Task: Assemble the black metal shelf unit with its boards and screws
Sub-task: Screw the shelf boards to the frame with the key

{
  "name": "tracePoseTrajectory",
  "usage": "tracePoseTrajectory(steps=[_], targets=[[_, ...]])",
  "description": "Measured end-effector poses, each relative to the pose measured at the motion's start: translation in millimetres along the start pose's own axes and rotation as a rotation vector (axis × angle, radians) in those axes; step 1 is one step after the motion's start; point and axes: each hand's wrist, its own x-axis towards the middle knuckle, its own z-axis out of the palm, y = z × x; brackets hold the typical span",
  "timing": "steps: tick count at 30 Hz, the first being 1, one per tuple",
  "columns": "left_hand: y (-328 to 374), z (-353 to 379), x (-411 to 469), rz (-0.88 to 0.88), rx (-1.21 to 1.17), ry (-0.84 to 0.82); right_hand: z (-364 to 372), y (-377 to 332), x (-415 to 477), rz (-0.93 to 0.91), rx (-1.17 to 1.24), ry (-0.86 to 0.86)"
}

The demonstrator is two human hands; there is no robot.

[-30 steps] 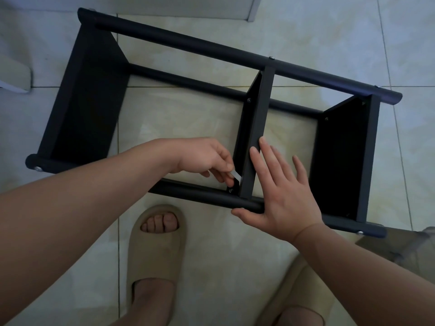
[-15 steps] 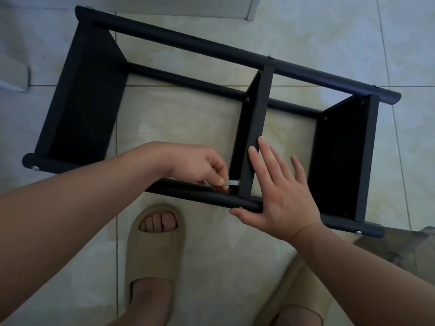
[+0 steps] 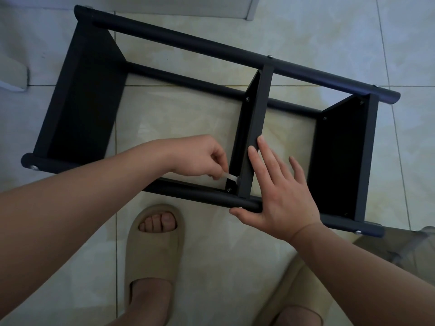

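The black metal shelf unit (image 3: 188,41) lies on its side on the tiled floor, with three boards fixed between round tubes. My left hand (image 3: 200,158) pinches a small silver hex key (image 3: 231,177) whose tip sits at the lower inside corner of the middle board (image 3: 256,118). A screw (image 3: 229,190) shows just below the key's tip. My right hand (image 3: 280,191) lies flat with straight fingers against the middle board and the near tube (image 3: 200,192), thumb under the tube.
My two feet in beige slippers (image 3: 153,250) stand on the tiles just in front of the near tube. A pale object (image 3: 11,74) sits at the left edge. A white base (image 3: 164,5) runs along the top. A glassy surface (image 3: 404,252) shows at lower right.
The left hand has swung the hex key from pointing down-right to nearly level and back a little, a turning motion at the corner screw. The right hand stays pressed in place.
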Motion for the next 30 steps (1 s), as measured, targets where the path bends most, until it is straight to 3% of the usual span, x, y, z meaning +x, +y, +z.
tracePoseTrajectory(steps=[10, 18, 30], targets=[[3, 18, 14, -0.129, -0.642, -0.016, 1, 0, 0, 0.001, 0.011, 0.004], [11, 22, 16, -0.139, -0.665, 0.111, -1, -1, 0, 0.004, 0.001, 0.021], [8, 17, 13, -0.167, -0.602, 0.039, -1, 0, 0, 0.001, -0.001, 0.017]])
